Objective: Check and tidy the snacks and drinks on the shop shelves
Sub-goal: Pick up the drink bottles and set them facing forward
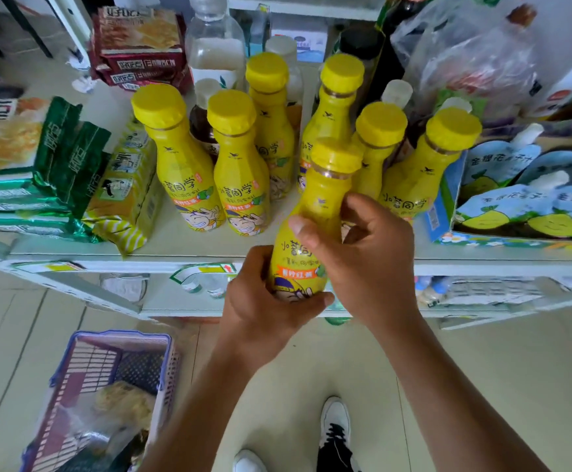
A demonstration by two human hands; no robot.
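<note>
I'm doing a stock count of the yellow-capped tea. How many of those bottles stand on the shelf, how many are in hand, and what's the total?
Yellow-capped bottles standing on the shelf: 6
Held bottle, gripped by the left hand and right hand: 1
Total: 7

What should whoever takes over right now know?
Left hand: grips the base of a yellow-capped tea bottle.
Right hand: fingers wrap the same bottle's upper body.
The bottle is held just in front of the shelf, not standing on it.
Done: six matching bottles stand on the shelf.
Left: probably set the held bottle among them, then straighten the green snack packs leaning at left.
</note>
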